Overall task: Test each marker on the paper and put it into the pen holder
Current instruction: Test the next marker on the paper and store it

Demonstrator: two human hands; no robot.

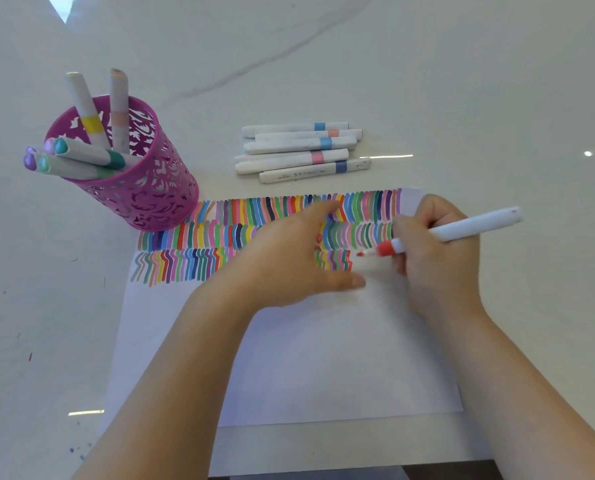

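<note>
The left hand (289, 258) lies flat on the paper (323, 358), fingers straight and holding nothing, pinning the sheet so it cannot slide. The right hand (434, 261) has its grip clamped round the red marker (476, 225), its tip just beside the last stroke of the third row, perhaps not quite touching. The pink pen holder (143, 199) stands at the paper's far-left corner; untested markers (299, 152) wait on the table (462, 81) beyond

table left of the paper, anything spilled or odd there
Yes: small stray ink marks dot the white table left of the paper, among them a red dash and blue specks near the front edge. They lie off the sheet, where no test strokes belong. Nothing looks spilled or tipped.
</note>
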